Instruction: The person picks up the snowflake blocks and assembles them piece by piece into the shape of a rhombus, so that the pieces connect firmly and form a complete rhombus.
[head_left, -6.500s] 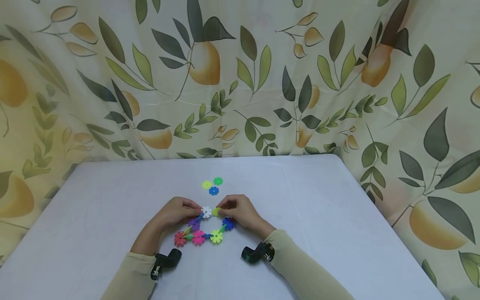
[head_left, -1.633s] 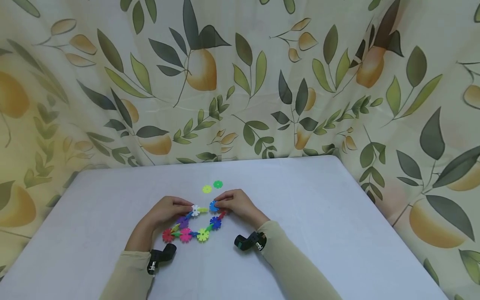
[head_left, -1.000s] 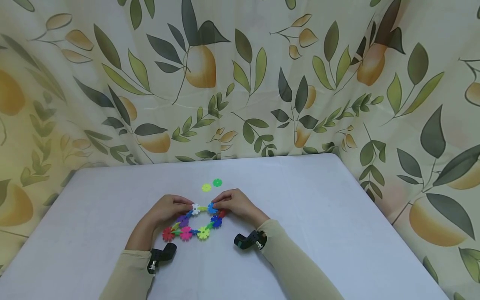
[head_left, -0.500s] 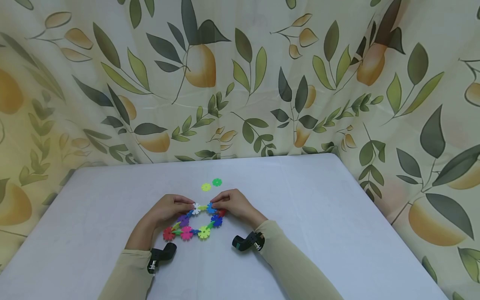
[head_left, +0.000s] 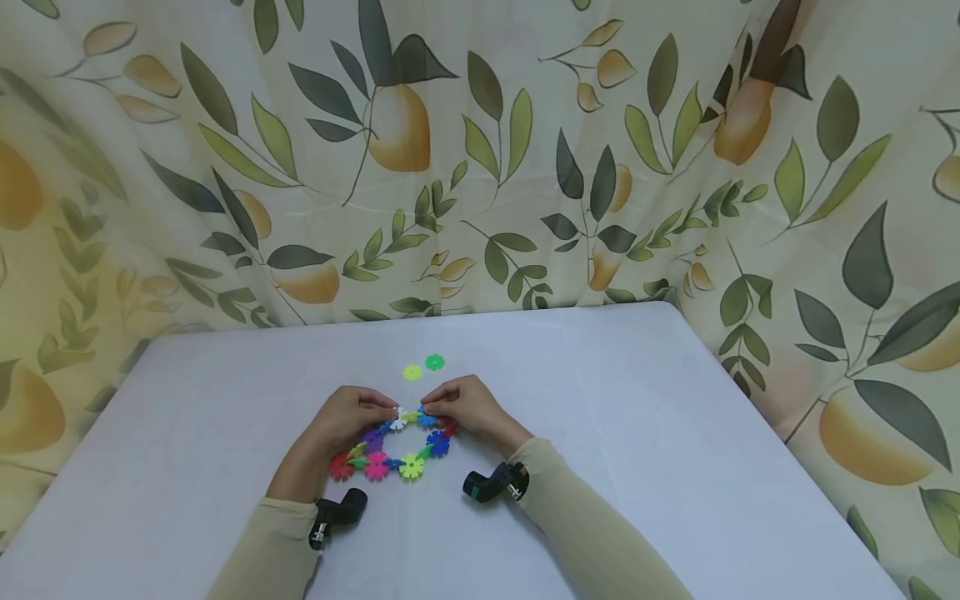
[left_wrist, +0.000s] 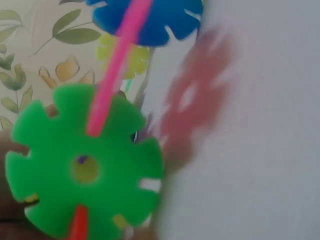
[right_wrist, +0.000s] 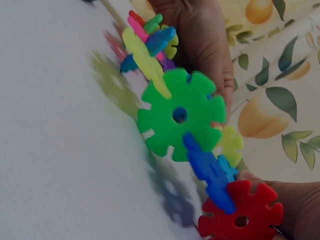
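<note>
Notched plastic snowflake discs are linked into a ring lying between both hands. My left hand [head_left: 345,421] pinches the white disc [head_left: 399,422] at the ring's far side. The light-blue disc [head_left: 427,418] is between the right hand's [head_left: 480,414] thumb and fingers, and a yellow disc set edge-on bridges these two. Purple [head_left: 372,440], red [head_left: 341,467], pink [head_left: 377,466], yellow [head_left: 412,467] and dark-blue [head_left: 438,443] discs continue the ring. A green linking disc [left_wrist: 55,135] fills much of the left wrist view; another green disc [right_wrist: 160,115] shows in the right wrist view.
A loose yellow disc [head_left: 412,372] and a loose green disc [head_left: 435,362] lie just beyond the hands. White cloth [head_left: 637,433] covers the table. Behind it hangs a fruit-and-leaf patterned curtain [head_left: 510,208]. Each wrist wears a small black camera.
The light-blue disc, earlier loose behind the ring, has come into the right hand and now meets the yellow disc beside the white one. Lately the hands have shifted only slightly.
</note>
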